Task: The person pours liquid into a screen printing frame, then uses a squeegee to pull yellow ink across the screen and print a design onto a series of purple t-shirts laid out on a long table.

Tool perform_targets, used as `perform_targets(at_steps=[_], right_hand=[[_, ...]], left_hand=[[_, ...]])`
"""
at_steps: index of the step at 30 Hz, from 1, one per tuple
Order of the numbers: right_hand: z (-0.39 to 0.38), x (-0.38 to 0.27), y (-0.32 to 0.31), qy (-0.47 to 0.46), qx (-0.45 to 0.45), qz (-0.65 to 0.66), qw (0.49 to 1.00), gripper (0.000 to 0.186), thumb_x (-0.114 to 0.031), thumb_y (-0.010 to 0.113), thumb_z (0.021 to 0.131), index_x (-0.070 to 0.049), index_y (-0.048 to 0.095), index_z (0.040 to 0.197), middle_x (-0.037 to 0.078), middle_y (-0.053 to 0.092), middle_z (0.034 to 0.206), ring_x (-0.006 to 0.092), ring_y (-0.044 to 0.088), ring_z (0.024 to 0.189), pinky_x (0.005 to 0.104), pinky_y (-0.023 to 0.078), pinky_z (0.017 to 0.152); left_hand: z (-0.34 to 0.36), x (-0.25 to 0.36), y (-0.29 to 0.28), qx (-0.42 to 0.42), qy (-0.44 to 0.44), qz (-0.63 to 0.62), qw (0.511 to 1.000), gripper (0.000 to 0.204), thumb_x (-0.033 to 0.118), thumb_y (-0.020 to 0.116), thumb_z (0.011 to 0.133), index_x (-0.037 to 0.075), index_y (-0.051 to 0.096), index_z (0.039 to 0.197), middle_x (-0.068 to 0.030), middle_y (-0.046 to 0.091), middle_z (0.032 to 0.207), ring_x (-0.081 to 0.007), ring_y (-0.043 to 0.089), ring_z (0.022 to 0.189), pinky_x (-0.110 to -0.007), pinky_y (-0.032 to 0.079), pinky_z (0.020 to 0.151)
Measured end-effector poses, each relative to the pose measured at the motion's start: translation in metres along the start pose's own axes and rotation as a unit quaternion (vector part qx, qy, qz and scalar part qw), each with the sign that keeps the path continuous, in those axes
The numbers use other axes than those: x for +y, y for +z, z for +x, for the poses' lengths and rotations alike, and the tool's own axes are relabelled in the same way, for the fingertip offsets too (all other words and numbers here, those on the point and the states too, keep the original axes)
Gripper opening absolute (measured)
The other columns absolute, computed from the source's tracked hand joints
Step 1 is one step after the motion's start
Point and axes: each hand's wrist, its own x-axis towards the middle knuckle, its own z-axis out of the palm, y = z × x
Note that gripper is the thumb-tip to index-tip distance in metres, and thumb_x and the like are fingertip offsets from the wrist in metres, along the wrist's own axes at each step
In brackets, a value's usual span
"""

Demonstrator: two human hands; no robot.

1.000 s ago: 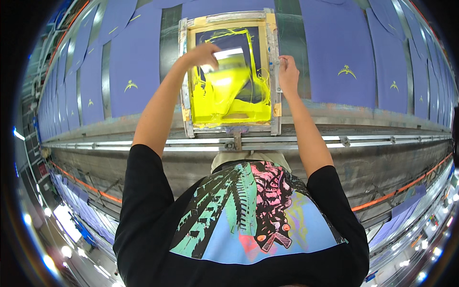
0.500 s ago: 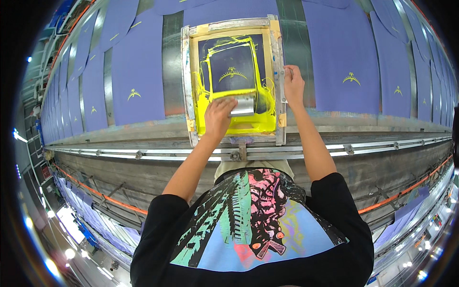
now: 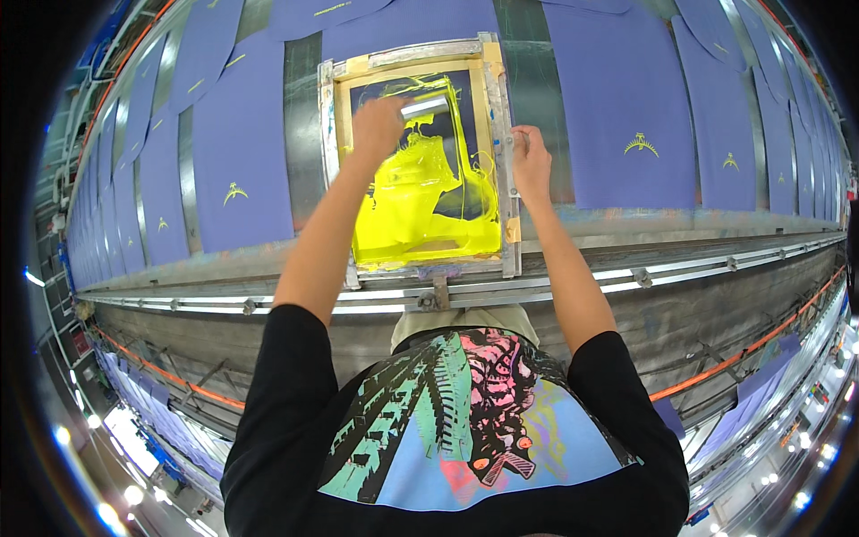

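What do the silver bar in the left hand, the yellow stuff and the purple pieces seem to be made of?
Silver bar: probably smooth metal, given its bright glare. Yellow stuff: likely thick ink or paint, glossy and smeared. Purple pieces: matte, possibly fabric.

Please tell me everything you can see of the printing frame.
The rectangular printing frame has worn, metallic-looking outer bars, corner tape and a tan inner border. Yellow ink covers much of its dark inside. It lies flat over a purple panel. The right hand holds its right edge; the left hand holds a scraper over it.
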Motion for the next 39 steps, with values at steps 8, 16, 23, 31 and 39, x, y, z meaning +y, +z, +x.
perform_targets(at_steps=[8,16,23,31,39], right_hand=[[0.003,0.002,0.001,-0.035,0.017,0.018,0.999,0.014,-0.019,0.056,0.103,-0.009,0.063,0.111,0.021,0.064,0.078,0.0402,0.063,0.069,0.0468,0.047,0.065],[0.006,0.006,0.004,-0.054,0.024,0.013,0.998,0.015,-0.019,0.055,0.103,-0.009,0.063,0.111,0.014,0.057,0.07,0.028,0.055,0.062,0.0418,0.044,0.061],[0.003,-0.004,-0.002,-0.032,0.001,0.013,0.999,0.013,-0.018,0.056,0.103,-0.01,0.062,0.11,0.023,0.062,0.075,0.0428,0.061,0.069,0.0487,0.046,0.064],[0.005,0.014,0.003,-0.043,0.013,0.024,0.999,0.016,-0.021,0.058,0.102,-0.009,0.065,0.109,0.019,0.062,0.075,0.0357,0.061,0.067,0.0446,0.047,0.066],[0.005,-0.032,0.018,-0.073,0.021,0.014,0.997,0.018,-0.023,0.058,0.102,-0.009,0.067,0.109,0.016,0.065,0.079,0.0302,0.06,0.069,0.0413,0.049,0.069]], left_hand=[[-0.161,0.039,0.001,0.101,0.109,-0.099,0.984,0.037,-0.006,0.065,0.072,0.012,0.076,0.102,-0.006,0.075,0.107,-0.0299,0.071,0.09,-0.041,0.057,0.074],[0.01,-0.024,-0.023,-0.064,0.032,-0.025,0.997,0.037,0.016,0.072,0.075,0.02,0.076,0.112,-0.0124,0.072,0.086,-0.0352,0.069,0.084,-0.046,0.055,0.075],[0.013,-0.001,-0.006,-0.02,-0.017,0.001,1.0,0.032,0.012,0.063,0.082,0.023,0.078,0.108,-0.0115,0.075,0.096,-0.0339,0.071,0.091,-0.046,0.057,0.082],[-0.157,0.044,0.008,0.062,0.068,-0.111,0.99,0.036,-0.006,0.062,0.072,0.013,0.077,0.1,-0.007,0.076,0.099,-0.0297,0.071,0.087,-0.044,0.058,0.077],[-0.239,0.029,-0.034,0.013,0.012,-0.161,0.987,0.044,0.001,0.071,0.069,0.012,0.074,0.111,-0.0045,0.074,0.112,-0.0277,0.067,0.102,-0.039,0.054,0.085]])
